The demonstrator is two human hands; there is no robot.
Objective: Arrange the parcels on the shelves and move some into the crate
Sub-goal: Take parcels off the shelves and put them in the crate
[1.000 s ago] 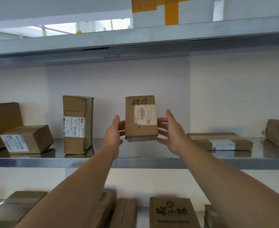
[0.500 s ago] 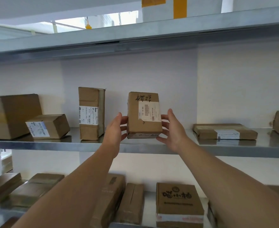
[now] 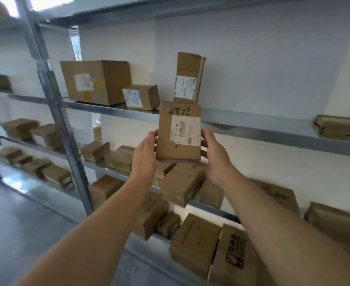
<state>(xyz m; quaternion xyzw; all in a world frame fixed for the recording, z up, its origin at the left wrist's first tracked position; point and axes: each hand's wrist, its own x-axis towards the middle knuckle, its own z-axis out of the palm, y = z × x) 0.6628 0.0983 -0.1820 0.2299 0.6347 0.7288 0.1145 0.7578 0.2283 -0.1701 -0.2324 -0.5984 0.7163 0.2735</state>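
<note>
Head view: a small rectangular cardboard parcel [image 3: 179, 131], upright, with a white barcode label and black handwriting, is in the air before the grey metal shelf [image 3: 252, 129]. The left hand [image 3: 144, 153] and right hand [image 3: 215, 155] clasp its sides, fingers curled behind it. Behind, on the shelf, sit a large box [image 3: 95, 81], a small box [image 3: 141, 97] and a tall box [image 3: 188, 77], all in matte brown cardboard.

Brown cardboard parcel [image 3: 178, 133], white barcode label [image 3: 185, 131], black scrawl, grey metal shelves [image 3: 273, 129]
</note>
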